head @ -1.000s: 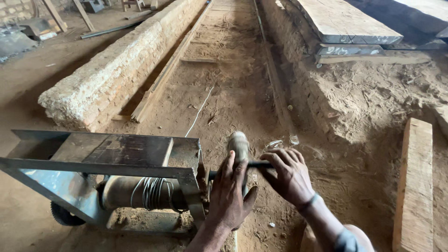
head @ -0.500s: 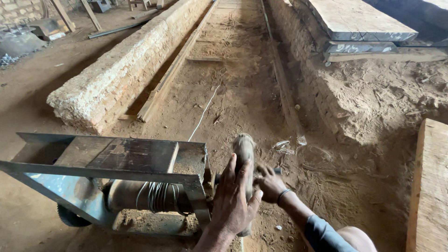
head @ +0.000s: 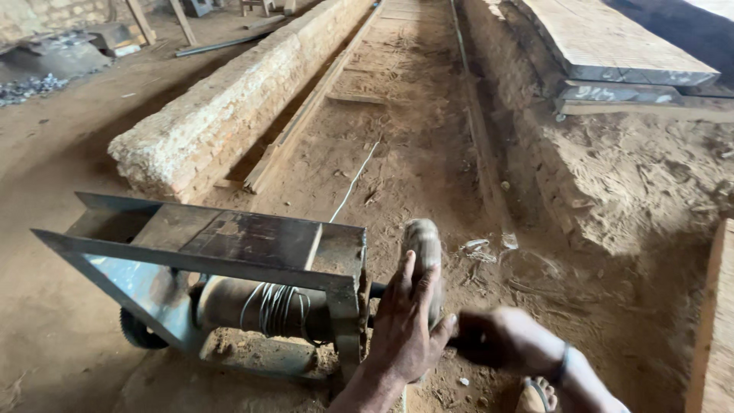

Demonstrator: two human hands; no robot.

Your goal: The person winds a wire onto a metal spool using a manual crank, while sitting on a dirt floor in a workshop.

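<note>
Two hands work at a steel winch frame (head: pixel 229 252) set on the dirt floor (head: pixel 413 168). No packages, labels or signs show near them. Left hand (head: pixel 405 325) lies flat on the worn handle (head: pixel 423 245) at the frame's end, fingers (head: pixel 417 279) spread upward along it, pressing rather than clenched. Right hand (head: pixel 497 340) is blurred just right of those fingers; its grip cannot be told. A wire-wound drum (head: pixel 260 306) sits immediately left of the fingers, inside the frame. A thin cable (head: pixel 353 180) runs away beyond the fingers, between a stone kerb (head: pixel 229 107) and timber slabs (head: pixel 612 46).
</note>
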